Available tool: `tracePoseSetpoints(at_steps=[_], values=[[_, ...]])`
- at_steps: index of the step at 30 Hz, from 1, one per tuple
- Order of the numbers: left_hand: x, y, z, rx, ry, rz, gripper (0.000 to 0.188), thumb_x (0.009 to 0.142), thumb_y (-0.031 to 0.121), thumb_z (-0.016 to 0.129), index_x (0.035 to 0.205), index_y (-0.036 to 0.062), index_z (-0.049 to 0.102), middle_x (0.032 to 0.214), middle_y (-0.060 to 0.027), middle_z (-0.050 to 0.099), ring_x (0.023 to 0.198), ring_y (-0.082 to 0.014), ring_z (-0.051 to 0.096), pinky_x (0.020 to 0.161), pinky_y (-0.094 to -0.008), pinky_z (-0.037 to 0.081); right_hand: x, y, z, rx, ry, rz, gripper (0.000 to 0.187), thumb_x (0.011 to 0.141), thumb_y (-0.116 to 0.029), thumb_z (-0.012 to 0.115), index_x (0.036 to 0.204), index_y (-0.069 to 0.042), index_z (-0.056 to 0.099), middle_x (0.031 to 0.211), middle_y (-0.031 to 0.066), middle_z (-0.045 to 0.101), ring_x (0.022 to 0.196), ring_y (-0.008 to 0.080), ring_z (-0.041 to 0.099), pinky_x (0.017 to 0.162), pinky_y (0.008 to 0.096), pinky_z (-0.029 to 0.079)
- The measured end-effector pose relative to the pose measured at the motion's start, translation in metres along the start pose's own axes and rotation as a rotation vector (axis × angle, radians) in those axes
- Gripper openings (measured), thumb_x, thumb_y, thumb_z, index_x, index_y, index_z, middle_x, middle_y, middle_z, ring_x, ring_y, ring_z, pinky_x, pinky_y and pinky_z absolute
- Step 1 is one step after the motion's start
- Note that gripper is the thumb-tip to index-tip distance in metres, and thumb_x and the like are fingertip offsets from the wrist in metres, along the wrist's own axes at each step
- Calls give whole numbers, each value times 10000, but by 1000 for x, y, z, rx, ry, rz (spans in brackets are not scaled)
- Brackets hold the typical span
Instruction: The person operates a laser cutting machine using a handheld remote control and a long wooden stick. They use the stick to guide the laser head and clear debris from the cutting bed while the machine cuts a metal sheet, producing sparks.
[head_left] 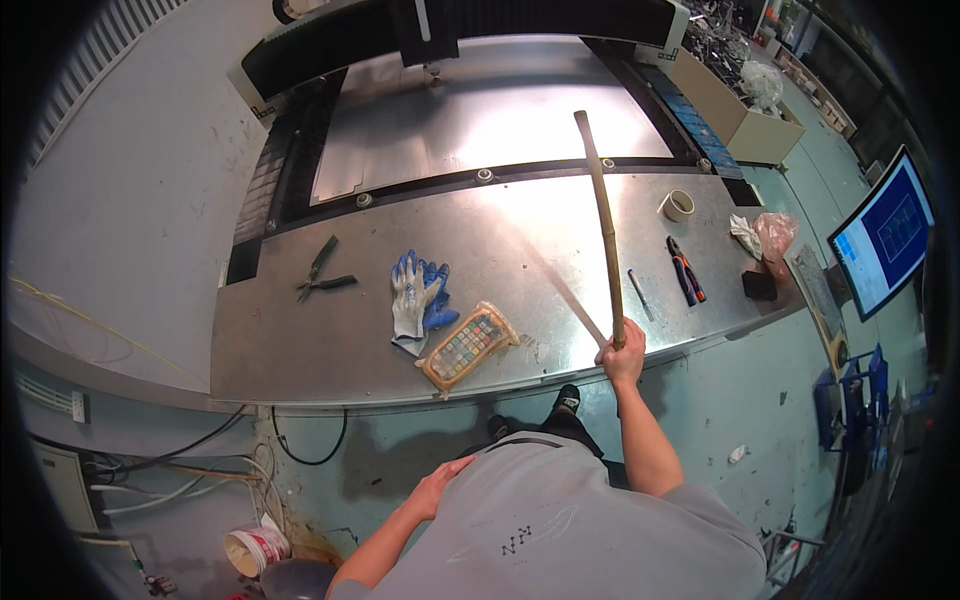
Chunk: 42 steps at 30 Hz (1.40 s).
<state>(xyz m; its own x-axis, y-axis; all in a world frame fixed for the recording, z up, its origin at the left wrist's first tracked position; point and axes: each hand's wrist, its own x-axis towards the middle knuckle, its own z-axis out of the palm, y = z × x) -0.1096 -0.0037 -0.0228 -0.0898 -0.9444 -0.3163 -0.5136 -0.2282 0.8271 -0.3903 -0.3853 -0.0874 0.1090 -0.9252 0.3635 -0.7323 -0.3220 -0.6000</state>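
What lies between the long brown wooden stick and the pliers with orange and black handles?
In the head view, a slim white and blue pen lies between the wooden stick in the right hand and the pliers.

Left to right on the desk (270, 345): pliers (332, 283), gloves (408, 302), a keypad (468, 346), a pen (639, 293), other pliers (684, 270) with a tape roll (669, 209) behind and, apparently, a bag (776, 235). Over it, a stick (606, 220) runs between keypad and pen, toward the machine (340, 52) behind.

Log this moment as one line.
right hand: grips near end of wooden stick | left hand: at waist | metal table: work gloves, wrapped keypad, red-black pliers
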Motion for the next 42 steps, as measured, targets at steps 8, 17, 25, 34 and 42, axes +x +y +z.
tracePoseSetpoints(at_steps=[8,17,25,34,42], values=[[0,0,1,-12,-1,-12,797,850,262,692,1562,203,338,1559,-48,461,1359,-314,506,1083,-431,475,0,1,0,2,-14,-14,351,772,-9,587,1106,-25,693,1271,133,657,1215,360,556,1066,455,435],[2,-2,1,-4,0,-10,792,853,267,686,1562,214,337,1556,-41,462,1356,-310,507,1082,-434,476,0,-3,1,14,26,-2,303,767,2,593,1058,-16,678,1246,147,658,1186,377,559,1043,457,441],[1,2,0,-29,-11,-55,787,854,256,686,1562,224,343,1543,-53,472,1361,-314,504,1091,-428,465,0,-1,1,25,4,0,350,761,-9,598,1098,-26,690,1256,138,663,1203,365,564,1054,453,447],[4,-9,5,-106,12,-100,692,911,228,644,1549,232,377,1496,-130,506,1352,-354,522,1127,-424,433,-1,2,0,22,12,-18,442,693,-47,649,1131,-60,698,1276,120,660,1201,355,577,1055,446,460],[2,-16,9,-80,31,-65,714,893,267,663,1545,208,377,1499,-141,508,1348,-364,528,1115,-432,444,-1,2,3,54,37,4,448,691,-55,651,1136,-45,699,1262,128,668,1202,374,578,1063,467,452]])
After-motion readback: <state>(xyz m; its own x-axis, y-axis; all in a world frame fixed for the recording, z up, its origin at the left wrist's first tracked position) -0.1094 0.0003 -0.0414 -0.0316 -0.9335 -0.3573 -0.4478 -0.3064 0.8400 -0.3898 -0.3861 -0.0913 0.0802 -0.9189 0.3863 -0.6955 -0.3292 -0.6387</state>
